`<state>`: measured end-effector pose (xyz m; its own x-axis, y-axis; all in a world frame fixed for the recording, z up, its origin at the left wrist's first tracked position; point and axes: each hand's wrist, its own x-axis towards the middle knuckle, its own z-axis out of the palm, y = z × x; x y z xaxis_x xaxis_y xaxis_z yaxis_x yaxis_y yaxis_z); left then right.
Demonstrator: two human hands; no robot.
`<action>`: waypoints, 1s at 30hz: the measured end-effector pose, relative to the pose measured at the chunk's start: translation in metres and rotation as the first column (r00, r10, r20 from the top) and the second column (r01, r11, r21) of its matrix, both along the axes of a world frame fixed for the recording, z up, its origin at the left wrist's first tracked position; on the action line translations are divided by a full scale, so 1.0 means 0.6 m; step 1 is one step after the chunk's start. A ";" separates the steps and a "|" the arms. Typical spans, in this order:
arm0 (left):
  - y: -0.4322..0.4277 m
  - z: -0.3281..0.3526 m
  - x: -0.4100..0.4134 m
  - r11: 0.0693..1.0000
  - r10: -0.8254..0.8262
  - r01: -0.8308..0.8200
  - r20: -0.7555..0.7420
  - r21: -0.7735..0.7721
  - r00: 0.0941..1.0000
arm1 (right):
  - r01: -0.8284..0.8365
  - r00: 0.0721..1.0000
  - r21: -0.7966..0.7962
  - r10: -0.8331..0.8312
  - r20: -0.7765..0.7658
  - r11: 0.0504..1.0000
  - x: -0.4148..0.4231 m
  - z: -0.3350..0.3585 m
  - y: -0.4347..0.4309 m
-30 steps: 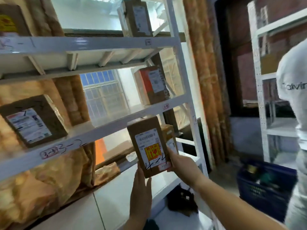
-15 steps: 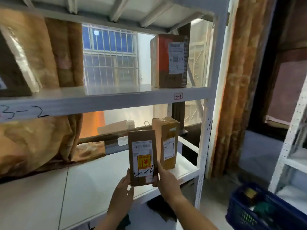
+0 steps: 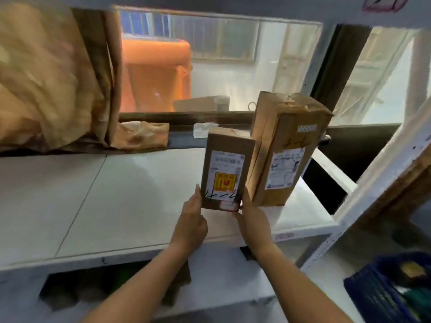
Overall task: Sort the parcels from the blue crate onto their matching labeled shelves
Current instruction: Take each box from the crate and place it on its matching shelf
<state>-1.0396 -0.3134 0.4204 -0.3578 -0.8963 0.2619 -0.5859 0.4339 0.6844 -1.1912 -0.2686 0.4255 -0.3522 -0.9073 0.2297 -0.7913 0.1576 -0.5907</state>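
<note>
A small brown parcel (image 3: 227, 169) with a white label, a yellow sticker and "4-4" handwritten on it stands upright on the white shelf (image 3: 116, 197). My left hand (image 3: 192, 220) presses its lower left edge. My right hand (image 3: 253, 220) grips its lower right corner. Just right of it, touching or nearly so, stands a taller brown parcel (image 3: 284, 150), also marked "4-4". The blue crate (image 3: 382, 292) sits on the floor at the lower right, with items inside that are too blurred to name.
A white upright post (image 3: 382, 173) of the rack runs diagonally at the right. Crumpled tan wrapping (image 3: 46, 85) fills the shelf's back left. A lower shelf (image 3: 224, 283) lies beneath. A window and an orange object (image 3: 154, 73) are behind the rack.
The parcel has come down from chest height onto the lower shelf, beside the taller parcel. My view has dropped and moved closer to this shelf. Both hands stay on the parcel.
</note>
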 end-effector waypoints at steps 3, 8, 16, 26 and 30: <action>-0.017 -0.014 -0.008 1.000 0.016 -0.016 0.001 -0.018 1.000 | -0.040 0.999 0.008 0.040 0.008 0.999 -0.012 -0.017 -0.023; -0.014 -0.051 -0.004 1.000 -0.010 0.010 0.028 -0.025 1.000 | -0.078 0.997 0.006 0.078 0.009 0.997 -0.011 -0.049 -0.044; -0.019 -0.072 -0.010 0.994 0.008 0.002 0.089 -0.108 0.996 | 0.051 0.998 -0.076 -0.054 -0.037 0.996 -0.010 -0.081 -0.049; -0.028 -0.087 -0.007 0.990 -0.002 0.011 0.066 -0.140 0.998 | 0.060 0.991 -0.148 -0.077 -0.114 0.987 -0.014 -0.096 -0.039; -0.041 -0.102 -0.006 0.980 0.065 -0.036 0.141 -0.198 0.988 | 0.060 0.976 -0.188 -0.097 -0.194 0.980 -0.016 -0.100 -0.039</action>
<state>-1.0430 -0.3380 0.3591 -0.3609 -0.8512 0.3811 -0.6976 0.5176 0.4954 -1.2008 -0.2922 0.3654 -0.3505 -0.8155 0.4605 -0.8862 0.1297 -0.4448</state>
